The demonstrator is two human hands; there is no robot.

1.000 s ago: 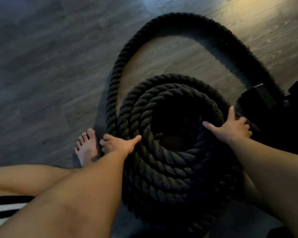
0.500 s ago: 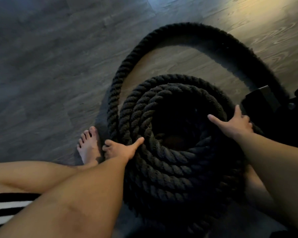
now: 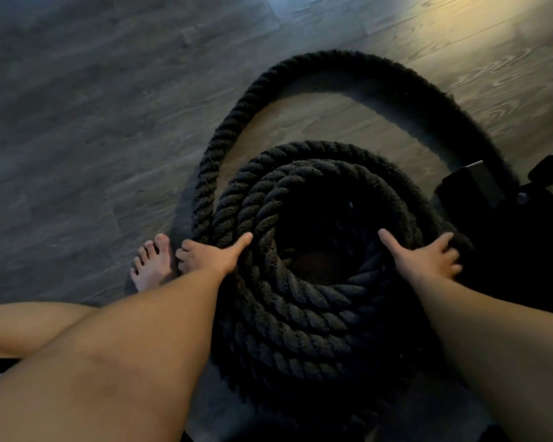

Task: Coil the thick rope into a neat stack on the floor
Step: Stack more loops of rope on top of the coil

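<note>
The thick rope (image 3: pixel 300 314) lies coiled in stacked turns on a grey wood-grain plank floor (image 3: pixel 77 122), dim except for warm light beyond the coil's far right. A loose length arcs out from the coil's left side and round behind it. The left hand (image 3: pixel 211 256) clasps the coil's left rim, fingers curled over the outside, thumb across the top. The right hand (image 3: pixel 425 260) rests on the right rim, fingers spread. A bare foot (image 3: pixel 152 266) is just left of the coil, and a dark block (image 3: pixel 473 186) stands at its far right.
</note>
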